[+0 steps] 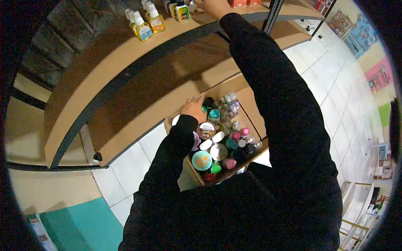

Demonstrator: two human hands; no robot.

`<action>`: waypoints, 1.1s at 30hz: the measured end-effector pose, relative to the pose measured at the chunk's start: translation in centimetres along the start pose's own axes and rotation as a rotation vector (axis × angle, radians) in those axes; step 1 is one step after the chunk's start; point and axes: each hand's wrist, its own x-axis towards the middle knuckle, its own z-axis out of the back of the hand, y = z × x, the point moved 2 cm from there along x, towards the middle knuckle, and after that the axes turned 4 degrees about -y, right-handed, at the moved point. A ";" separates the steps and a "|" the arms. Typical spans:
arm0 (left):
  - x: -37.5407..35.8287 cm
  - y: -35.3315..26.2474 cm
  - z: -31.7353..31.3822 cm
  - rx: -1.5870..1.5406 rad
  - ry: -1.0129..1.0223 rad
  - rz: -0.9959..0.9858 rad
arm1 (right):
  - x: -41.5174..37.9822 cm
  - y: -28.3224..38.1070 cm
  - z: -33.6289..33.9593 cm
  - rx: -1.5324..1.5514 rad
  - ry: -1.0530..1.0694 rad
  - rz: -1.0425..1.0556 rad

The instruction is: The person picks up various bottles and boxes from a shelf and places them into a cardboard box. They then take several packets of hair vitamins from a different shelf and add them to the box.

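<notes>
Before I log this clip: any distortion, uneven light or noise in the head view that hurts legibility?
Head view: strong fisheye, the shelf edges bow into arcs and black vignette fills the corners; the white floor tiles at right are bright, nearly washed out; the black sleeves are grainy and detail-free; the box of bottles under the left hand stays readable; the right hand is cropped at the top edge.

Your upper wooden shelf (104, 54) carries pump bottles (144, 23) of yellow liquid and small jars (181, 11); below, a cardboard box (247, 104) of mixed cosmetic containers (222, 142) sits above the white tiled floor (125, 167).
</notes>
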 end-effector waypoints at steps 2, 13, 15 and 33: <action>-0.3 -0.3 0.6 0.007 -0.010 0.020 | -0.6 -0.3 1.6 -0.046 0.035 -0.042; -0.6 -0.5 1.4 -0.035 0.015 0.024 | -18.2 -3.9 14.9 0.072 0.595 -0.468; -0.1 -0.2 0.7 -0.012 0.058 0.026 | -24.6 -6.0 13.5 -0.262 0.851 -0.457; 0.0 -0.2 0.2 -0.006 -0.012 0.029 | -44.2 -8.7 6.7 -0.363 0.630 -0.979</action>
